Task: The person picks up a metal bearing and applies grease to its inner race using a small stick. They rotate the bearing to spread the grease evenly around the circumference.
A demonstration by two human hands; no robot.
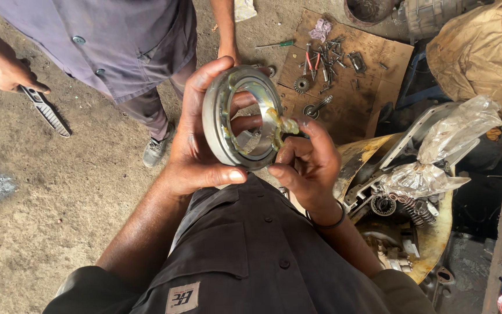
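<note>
Above our dark shirt, we hold a round steel bearing ring (240,117) smeared with yellowish grease.
Our left hand (196,142) grips its smooth rim; our right hand (306,160), fingers pinched, presses a grease lump against its inner edge.

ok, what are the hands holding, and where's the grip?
Left hand grips the metal bearing ring by its outer rim, fingers through the bore. Right hand fingertips press yellowish grease on its inner edge.
</note>
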